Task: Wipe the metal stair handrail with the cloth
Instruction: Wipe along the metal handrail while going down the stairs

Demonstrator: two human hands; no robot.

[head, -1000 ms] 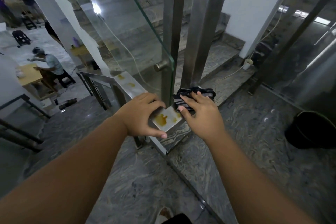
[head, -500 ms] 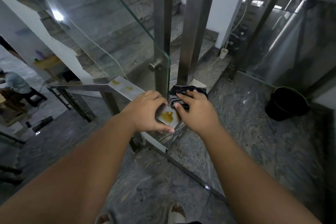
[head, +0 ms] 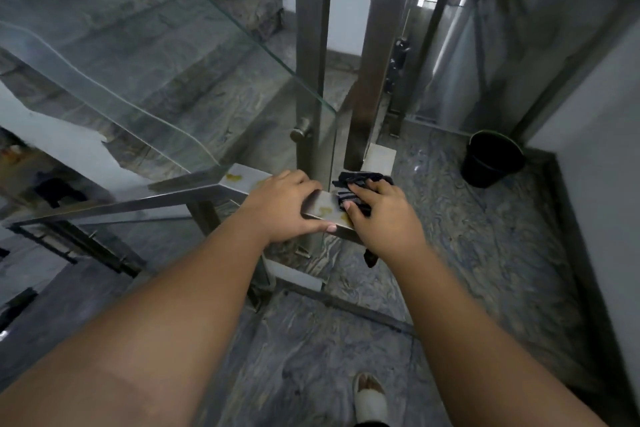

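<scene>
Right hand (head: 384, 218): presses dark striped cloth (head: 360, 189) onto handrail.
Left hand (head: 282, 208): grips yellow-stained steel handrail (head: 323, 210).

left hand (head: 282, 206) gripping, right hand (head: 382, 218) pressing down

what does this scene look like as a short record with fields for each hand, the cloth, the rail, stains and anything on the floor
left hand: gripping the handrail's flat top, thumb on the near edge
right hand: pressing the cloth on the rail end
cloth: dark, bunched, a tail hanging below the wrist
handrail: flat metal, slopes down to the left
stains: yellow, between the hands; another beyond the left hand
glass panel: behind the rail
bucket: black, on the floor at right
shoe: light, bottom edge
</scene>
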